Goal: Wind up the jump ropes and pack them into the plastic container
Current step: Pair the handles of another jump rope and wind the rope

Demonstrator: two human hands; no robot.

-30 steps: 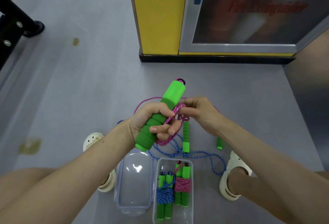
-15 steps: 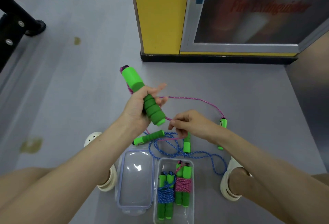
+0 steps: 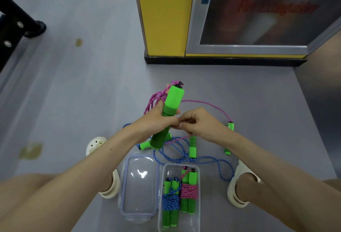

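**Hands meet at the raised handle**

A grey floor (image 3: 73, 102) fills most of the frame, with a yellow pillar (image 3: 166, 14) and a glass-fronted fire extinguisher cabinet (image 3: 258, 10) along the top.

Half a second ago the green foam handle (image 3: 172, 102) leaned toward the upper left and the two hands were apart. Now it stands nearly upright at the centre, its top tipped slightly right. The left hand (image 3: 156, 121) is wrapped around its middle. Several loops of the pink jump rope (image 3: 206, 103) hang over that hand's raised index finger, to the left of the handle.

The right hand (image 3: 199, 123) has come up from lower in the frame. Its fingers are curled and its fingertips are pressed against the left hand's, pinching the pink cord there. From the top of the handle the cord arcs right and down to its second handle (image 3: 229, 126), which lies on the floor partly behind the right forearm.

A loose blue jump rope (image 3: 177, 155) sprawls on the floor below the hands, just above the box. The plastic container (image 3: 173, 171) sits at bottom centre, holding a wound blue bundle (image 3: 170, 201) and a wound pink bundle (image 3: 189, 192) side by side. Its lid (image 3: 140, 185) lies touching its left side. A white sandal (image 3: 95, 144) shows on the left and another (image 3: 238, 185) on the right. Black equipment (image 3: 11, 21) occupies the upper left corner.
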